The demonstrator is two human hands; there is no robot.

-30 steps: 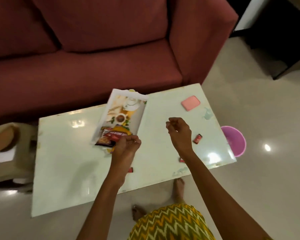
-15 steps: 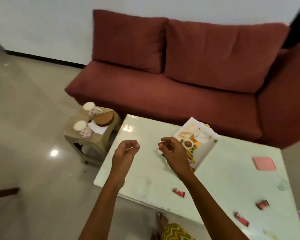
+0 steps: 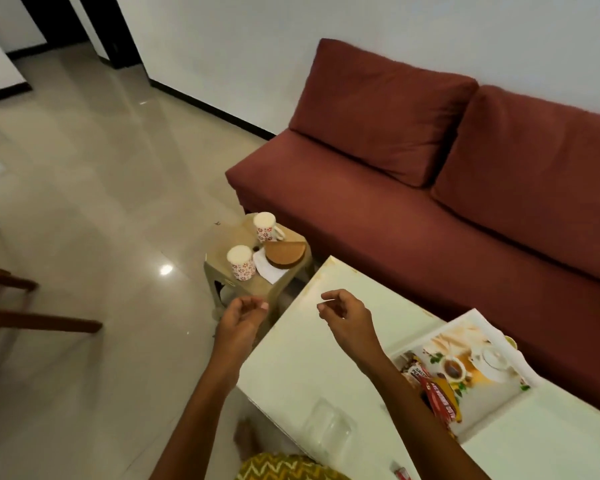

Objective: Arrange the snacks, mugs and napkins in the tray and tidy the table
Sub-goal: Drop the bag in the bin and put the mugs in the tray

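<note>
Dim warm indoor light, ceiling-lamp glare on the glossy floor, motion-blurred, wide-angle-bent edges.

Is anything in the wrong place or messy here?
Yes. A flowery mug, a second flowery mug and a white napkin sit on the little stool, not in the tray, where snack packets lie. A small red wrapper lies loose at the near edge of the table.

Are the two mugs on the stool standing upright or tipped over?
Upright. The near mug and the far mug both stand on their bases on the stool, mouths facing up.
</note>
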